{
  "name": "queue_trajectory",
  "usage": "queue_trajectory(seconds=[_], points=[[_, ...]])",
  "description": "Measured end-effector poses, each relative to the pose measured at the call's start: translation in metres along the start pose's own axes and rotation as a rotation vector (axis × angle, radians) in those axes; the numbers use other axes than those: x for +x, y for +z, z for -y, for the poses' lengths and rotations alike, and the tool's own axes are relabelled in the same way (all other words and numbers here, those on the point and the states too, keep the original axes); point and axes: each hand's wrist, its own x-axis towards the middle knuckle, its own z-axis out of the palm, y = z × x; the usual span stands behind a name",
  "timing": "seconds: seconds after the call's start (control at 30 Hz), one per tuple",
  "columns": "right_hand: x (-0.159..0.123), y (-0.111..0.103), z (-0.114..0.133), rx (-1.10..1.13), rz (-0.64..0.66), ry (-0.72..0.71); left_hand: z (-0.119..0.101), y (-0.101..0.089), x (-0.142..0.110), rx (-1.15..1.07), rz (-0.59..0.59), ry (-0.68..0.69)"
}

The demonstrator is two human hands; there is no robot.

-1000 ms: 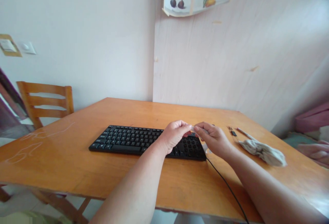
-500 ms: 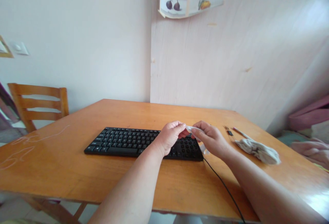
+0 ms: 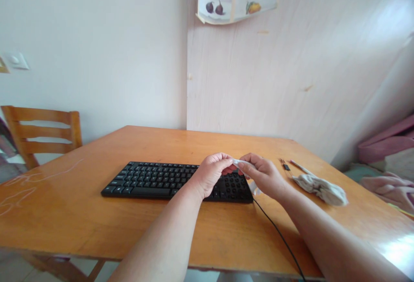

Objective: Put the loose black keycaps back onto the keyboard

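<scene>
My left hand (image 3: 211, 172) is closed in a pinch, thumb against fingers, above the right half of a black keyboard (image 3: 152, 180). It grips one end of a thin, crumpled white piece of tissue-like material (image 3: 238, 161). Just to the right, my right hand (image 3: 263, 174) pinches the same white piece. A loose whitish part shows below my right palm, beside the keyboard's right end. Whether it is tissue, a wipe or cloth I cannot tell. My hands and forearms hide part of the keys.
From the keyboard's near right corner a black cable (image 3: 278, 232) runs off the table's front edge. Right of my hand lie a crumpled grey cloth (image 3: 321, 188), a thin pen-like stick (image 3: 301, 167) and a small black item (image 3: 286, 167). White string (image 3: 61, 174) lies at the left, near a wooden chair (image 3: 42, 131).
The view has turned slightly to the right. My hands have drawn a little apart, and more of the white piece shows between them. Both hands keep their pinch.
</scene>
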Motion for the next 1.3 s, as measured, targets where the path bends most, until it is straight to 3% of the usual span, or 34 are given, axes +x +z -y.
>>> queue_trajectory(seconds=[0.13,0.23,0.4,0.7,1.03,1.3], points=[[0.0004,-0.001,-0.0013,-0.069,-0.051,-0.023,0.0024,0.0012,0.0007,0.112,-0.124,0.193],[0.0005,-0.0004,-0.0006,-0.12,-0.084,-0.03,0.0034,0.0014,0.0002,0.231,-0.152,0.272],[0.001,0.0006,0.0003,-0.124,-0.076,-0.052,0.0016,0.0045,-0.0015,0.294,-0.15,0.237],[0.0024,0.0041,-0.009,-0.064,-0.068,-0.073,-0.0001,0.0097,-0.0043,0.178,-0.101,0.161],[0.0002,0.0032,-0.0007,-0.071,-0.067,-0.044,0.0018,0.009,-0.0043,0.121,-0.088,0.121],[0.0014,0.0032,-0.0018,-0.04,-0.071,-0.06,0.0045,0.0072,-0.0031,0.159,-0.053,0.107]])
